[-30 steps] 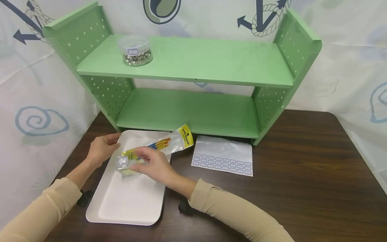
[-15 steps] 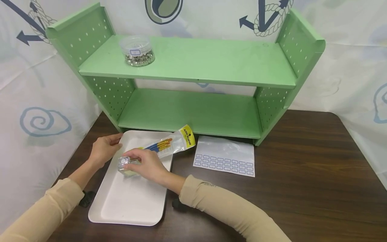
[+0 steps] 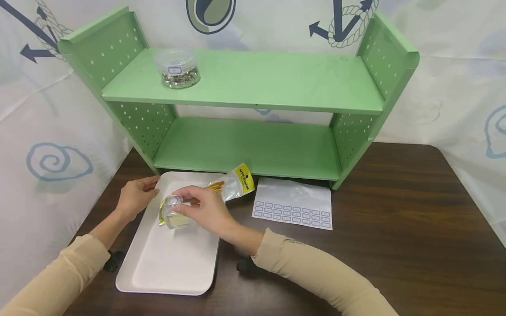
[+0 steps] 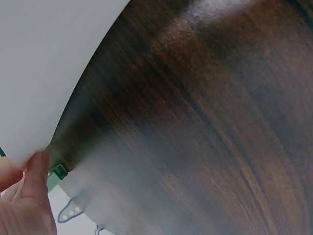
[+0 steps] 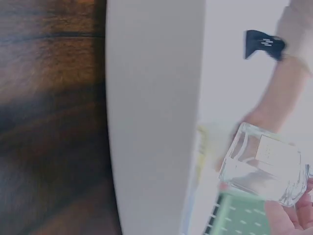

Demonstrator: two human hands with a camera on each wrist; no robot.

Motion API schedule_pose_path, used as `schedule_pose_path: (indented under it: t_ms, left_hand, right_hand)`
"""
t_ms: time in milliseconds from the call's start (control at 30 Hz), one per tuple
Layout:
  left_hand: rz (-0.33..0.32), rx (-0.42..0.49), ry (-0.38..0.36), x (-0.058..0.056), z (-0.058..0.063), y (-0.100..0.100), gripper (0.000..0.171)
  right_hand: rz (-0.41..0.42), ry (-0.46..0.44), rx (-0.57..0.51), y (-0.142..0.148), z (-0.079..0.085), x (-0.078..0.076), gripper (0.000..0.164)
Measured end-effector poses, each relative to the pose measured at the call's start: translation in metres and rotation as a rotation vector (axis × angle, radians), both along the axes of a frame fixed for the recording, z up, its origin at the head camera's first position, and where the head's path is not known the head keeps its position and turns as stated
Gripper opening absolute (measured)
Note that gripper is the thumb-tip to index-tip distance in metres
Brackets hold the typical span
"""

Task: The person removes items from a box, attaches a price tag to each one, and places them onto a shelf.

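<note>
In the head view my right hand (image 3: 209, 211) pinches a clear square glass bottle (image 3: 180, 220) by its upper part. The bottle stands over the upper part of a white tray (image 3: 170, 267); whether its base touches anything cannot be told. In the right wrist view the bottle (image 5: 266, 164) shows thick clear walls and a pale label. Under it and my hand lies a clear packet of artist brushes (image 3: 243, 180) with yellow ends, partly hidden. My left hand (image 3: 136, 197) grips the tray's far left corner between thumb and fingers, as the left wrist view also shows.
A green two-tier shelf (image 3: 257, 145) stands behind the tray. On its upper board is a round clear jar (image 3: 179, 72) of small metallic pieces. A sheet of blue-edged labels (image 3: 292, 204) lies right of the tray on the dark wooden table (image 3: 395, 237).
My right hand has shifted the bottle left, then back to the right, over the brush packet, now covering more of it. My left hand stays at the tray's corner.
</note>
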State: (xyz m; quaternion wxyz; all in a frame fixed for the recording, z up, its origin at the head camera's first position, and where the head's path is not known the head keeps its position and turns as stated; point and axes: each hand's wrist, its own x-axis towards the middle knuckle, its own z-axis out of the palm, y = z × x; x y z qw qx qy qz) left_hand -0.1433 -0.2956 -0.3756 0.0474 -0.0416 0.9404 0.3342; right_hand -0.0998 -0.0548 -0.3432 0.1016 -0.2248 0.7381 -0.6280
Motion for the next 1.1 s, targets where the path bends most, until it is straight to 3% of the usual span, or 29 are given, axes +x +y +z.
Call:
schedule_pose_path:
  t_ms: [133, 267, 567, 767, 1100]
  left_hand:
    - [0.010, -0.005, -0.035, -0.002, 0.000, 0.001, 0.049]
    - [0.006, -0.015, -0.047, -0.003, 0.001, 0.000, 0.049]
    - [0.003, -0.026, -0.056, -0.004, 0.002, -0.004, 0.050]
    - [0.005, -0.015, -0.059, -0.004, 0.001, -0.004, 0.050]
    - [-0.010, -0.016, -0.035, -0.004, -0.002, -0.003, 0.049]
  right_hand:
    - [-0.005, -0.026, -0.045, 0.035, 0.013, 0.005, 0.029]
    - [-0.036, -0.027, -0.034, 0.079, 0.015, 0.011, 0.031]
    - [-0.154, -0.013, 0.023, 0.161, -0.003, 0.031, 0.027]
    - [-0.185, 0.014, 0.066, 0.189, -0.015, 0.045, 0.026]
    - [-0.191, 0.025, 0.101, 0.208, -0.028, 0.057, 0.025]
